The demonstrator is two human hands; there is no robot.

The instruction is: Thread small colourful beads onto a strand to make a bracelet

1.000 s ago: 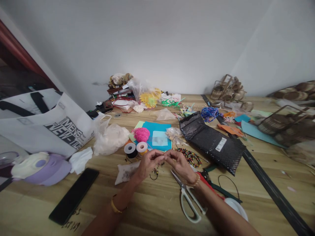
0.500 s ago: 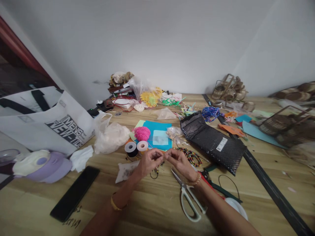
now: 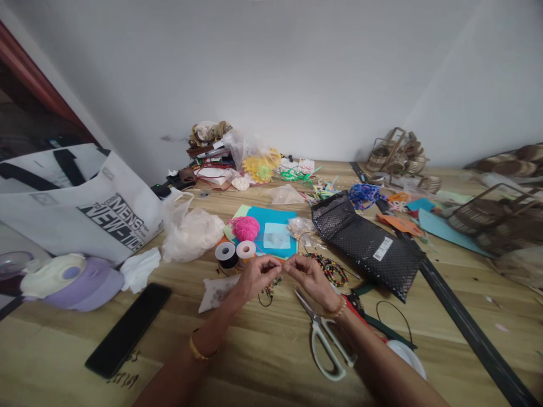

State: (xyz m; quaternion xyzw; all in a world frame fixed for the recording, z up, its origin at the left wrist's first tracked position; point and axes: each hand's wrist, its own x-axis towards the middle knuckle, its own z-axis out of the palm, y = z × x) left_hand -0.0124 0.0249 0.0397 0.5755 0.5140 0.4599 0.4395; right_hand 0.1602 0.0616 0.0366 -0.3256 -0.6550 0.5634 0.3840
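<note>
Left hand (image 3: 253, 276) and right hand (image 3: 309, 275), fingertips pinched together on a beaded cord (image 3: 270, 289) dangling below them over the counter (image 3: 263, 350); a slackened pinch would likely spill beads beside the scissors (image 3: 324, 336).

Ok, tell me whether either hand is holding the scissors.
No: the scissors lie on the table beside the right hand, whose fingertips meet the left hand.

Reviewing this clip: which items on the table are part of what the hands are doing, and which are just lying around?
In use:
left hand and right hand, fingertips pinched together over a beaded cord
loose bead strands
thread spools
scissors

Lying about:
phone
black mailer
tote bag
pink yarn
wicker baskets
</note>
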